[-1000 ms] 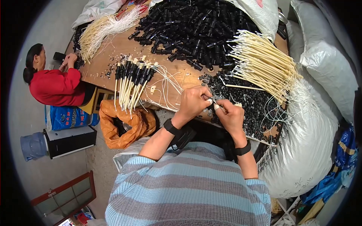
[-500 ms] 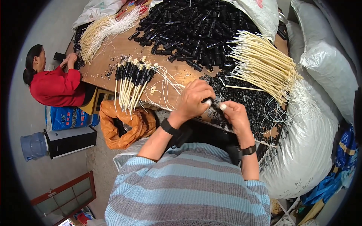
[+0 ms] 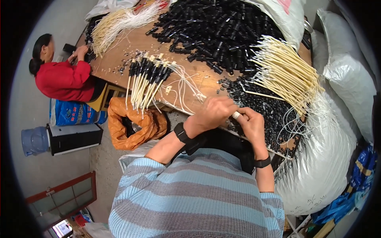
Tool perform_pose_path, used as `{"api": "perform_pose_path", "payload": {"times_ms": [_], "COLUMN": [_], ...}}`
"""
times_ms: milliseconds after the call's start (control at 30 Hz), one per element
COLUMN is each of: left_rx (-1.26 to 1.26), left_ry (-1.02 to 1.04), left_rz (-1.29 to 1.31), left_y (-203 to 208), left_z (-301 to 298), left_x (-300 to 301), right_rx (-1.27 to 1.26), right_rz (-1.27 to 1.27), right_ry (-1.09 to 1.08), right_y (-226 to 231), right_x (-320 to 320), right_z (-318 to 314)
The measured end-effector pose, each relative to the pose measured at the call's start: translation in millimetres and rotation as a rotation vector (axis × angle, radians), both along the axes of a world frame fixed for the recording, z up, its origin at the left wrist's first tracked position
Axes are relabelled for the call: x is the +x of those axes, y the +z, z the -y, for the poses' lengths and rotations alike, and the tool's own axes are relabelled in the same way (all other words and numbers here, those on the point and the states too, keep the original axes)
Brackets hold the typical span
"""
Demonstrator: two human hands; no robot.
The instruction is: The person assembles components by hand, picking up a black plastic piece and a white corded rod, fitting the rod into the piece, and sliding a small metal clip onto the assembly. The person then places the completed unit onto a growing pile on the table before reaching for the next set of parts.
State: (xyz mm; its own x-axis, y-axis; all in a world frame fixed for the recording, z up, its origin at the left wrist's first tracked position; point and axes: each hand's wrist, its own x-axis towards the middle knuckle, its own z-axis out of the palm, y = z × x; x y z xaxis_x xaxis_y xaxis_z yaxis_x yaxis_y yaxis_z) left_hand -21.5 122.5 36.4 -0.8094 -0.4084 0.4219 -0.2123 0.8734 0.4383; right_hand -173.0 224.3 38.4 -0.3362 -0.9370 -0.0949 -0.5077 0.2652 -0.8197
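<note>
My left hand [image 3: 214,114] is closed, its knuckles up, just over the table's near edge. A pale rod end [image 3: 201,96] with white wire shows beside its far side; whether the hand grips it is unclear. My right hand [image 3: 251,126] meets it with thumb and fingers pinched together, a white wrap [image 3: 236,115] on one digit. Whatever lies between the fingertips is hidden. Small black plastic parts [image 3: 274,115] spread beyond my right hand. Left of my hands lies a bunch of cream rods with black holders [image 3: 149,81], trailing white wires.
A heap of black tubular holders [image 3: 222,35] covers the table's far middle. Cream wired rods [image 3: 287,73] lie at right, near bulging white sacks [image 3: 323,154]. An orange sack [image 3: 137,123] stands below the table's left edge. A person in red [image 3: 65,79] works at far left.
My hands have drawn closer together and the black piece seen between them is now covered. The pale rod end has shifted with my left hand. The whole view has moved slightly.
</note>
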Motion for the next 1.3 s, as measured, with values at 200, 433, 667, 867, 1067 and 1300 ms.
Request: {"api": "perform_pose_path", "payload": {"times_ms": [200, 433, 667, 867, 1067, 1300], "left_rx": [0.02, -0.363, 0.107, -0.139, 0.076, 0.734], "left_ry": [0.16, 1.026, 0.567, 0.361, 0.306, 0.196], "left_rz": [-0.051, 0.075, -0.173, 0.001, 0.085, -0.028], "left_y": [1, -6, -11, -49, -51, -25], "left_z": [16, 90, 91, 110, 96, 53], "left_x": [33, 138, 72, 3, 16, 25], "right_rx": [-0.371, -0.386, -0.264, -0.069, -0.241, -0.32], "right_rz": [-0.153, -0.414, -0.438, -0.88, -0.887, -0.913], "right_ry": [0.062, 0.224, -0.03, -0.201, -0.095, 0.072], "right_y": [13, 7, -7, -15, -12, -10], "right_x": [19, 20, -24, -100, -99, -104], "right_z": [9, 11, 10, 4, 3, 20]}}
